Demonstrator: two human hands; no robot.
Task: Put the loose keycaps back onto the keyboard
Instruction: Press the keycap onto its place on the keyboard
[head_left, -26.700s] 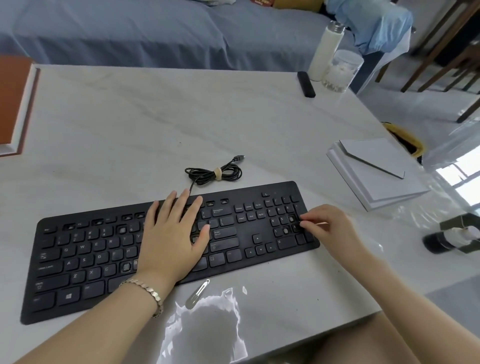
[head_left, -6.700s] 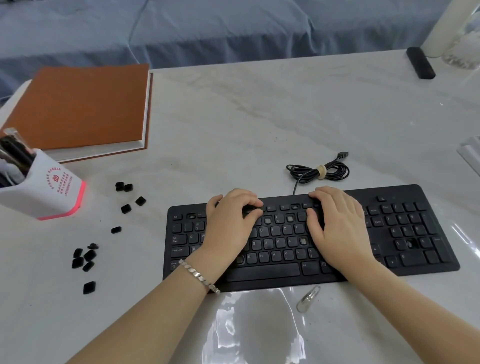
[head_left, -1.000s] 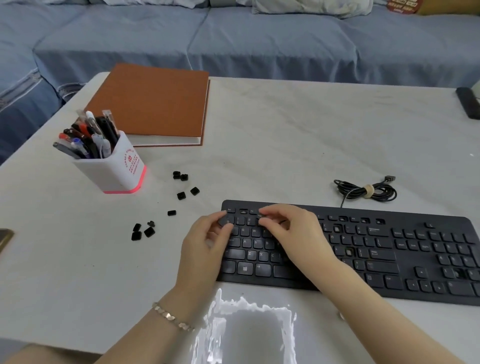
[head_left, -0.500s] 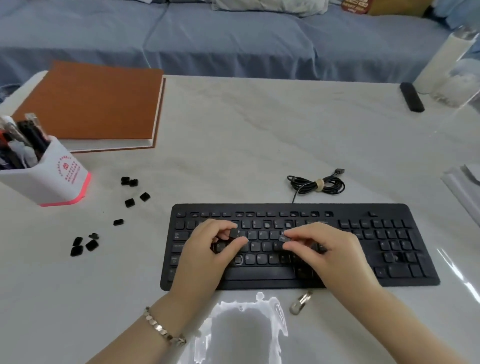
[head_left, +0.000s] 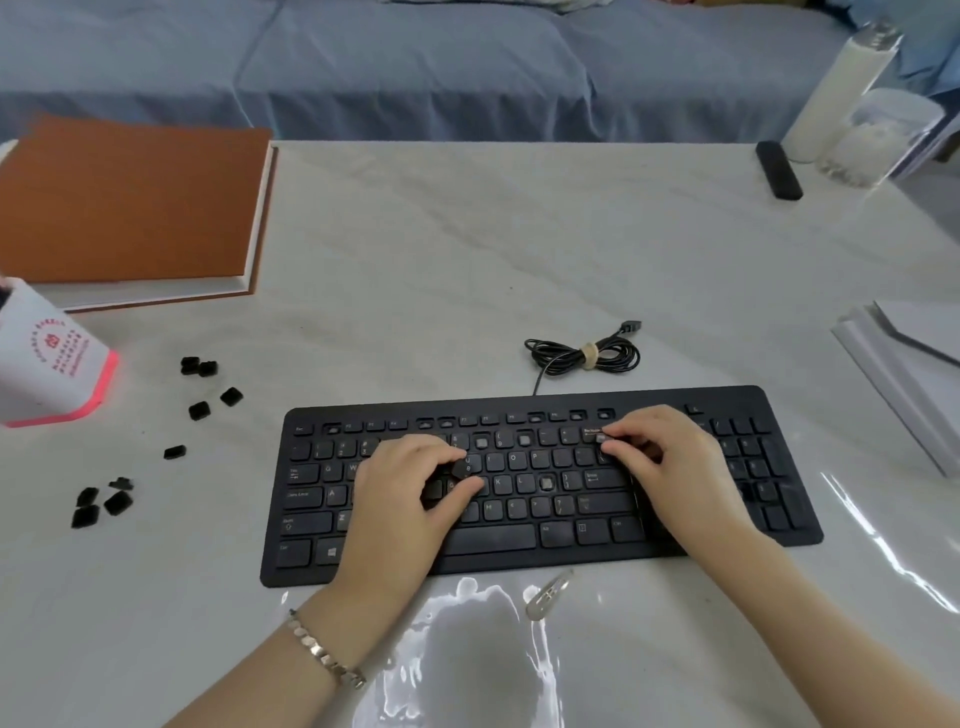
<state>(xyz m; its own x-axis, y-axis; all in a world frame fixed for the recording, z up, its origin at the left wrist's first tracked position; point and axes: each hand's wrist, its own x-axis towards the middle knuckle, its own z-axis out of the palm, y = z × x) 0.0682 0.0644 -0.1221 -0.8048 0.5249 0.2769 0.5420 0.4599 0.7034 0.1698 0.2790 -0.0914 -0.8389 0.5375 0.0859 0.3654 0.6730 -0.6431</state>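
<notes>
The black keyboard (head_left: 540, 535) lies in front of me, with a few bare key sockets (head_left: 524, 440) in its upper rows. My left hand (head_left: 405, 509) rests on the left half and pinches a loose black keycap (head_left: 461, 467) between thumb and forefinger. My right hand (head_left: 675, 467) is over the right end of the main block, its fingertips pinching a small keycap (head_left: 602, 439) just below the backspace key. Several loose black keycaps (head_left: 199, 410) lie scattered on the table left of the keyboard, with another cluster of keycaps (head_left: 101, 501) nearer me.
A white and pink pen cup (head_left: 47, 364) and an orange book (head_left: 130, 208) stand at the left. The coiled keyboard cable (head_left: 587, 356) lies behind the keyboard and a hair clip (head_left: 548, 595) in front. A black remote (head_left: 777, 169), a white bottle (head_left: 841, 88) and stacked white boxes (head_left: 914, 374) are at the right.
My right hand has moved right, from the middle keys to the backspace area, still pinching its keycap. My left hand stays on the left half holding a keycap.
</notes>
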